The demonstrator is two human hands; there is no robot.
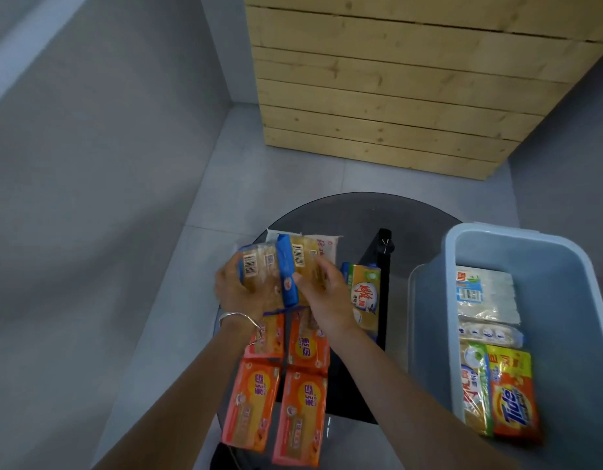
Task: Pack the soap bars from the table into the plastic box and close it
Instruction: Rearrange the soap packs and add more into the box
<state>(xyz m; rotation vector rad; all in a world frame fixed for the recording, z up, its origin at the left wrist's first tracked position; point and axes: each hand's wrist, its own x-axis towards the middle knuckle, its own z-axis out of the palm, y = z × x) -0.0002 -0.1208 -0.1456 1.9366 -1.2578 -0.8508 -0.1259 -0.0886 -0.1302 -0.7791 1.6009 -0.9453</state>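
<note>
Both my hands hold a blue-wrapped pack of yellowish soap bars (286, 269) raised a little over the round dark glass table (354, 212). My left hand (235, 290) grips its left side, my right hand (324, 296) its right side. Beneath them lie several orange-wrapped soap packs (252, 401). A yellow-and-green soap bar (364, 296) lies to the right of my right hand, and a pale pack (324, 247) shows behind the held one. The open light-blue plastic box (565, 266) stands at the right with several soap bars inside, a Tide bar (512, 398) among them.
The box's translucent lid (417, 317) leans against the box's left wall. A black table frame (381, 252) shows through the glass. A wooden plank crate (395, 79) stands on the grey tile floor behind the table. Grey walls rise at the left.
</note>
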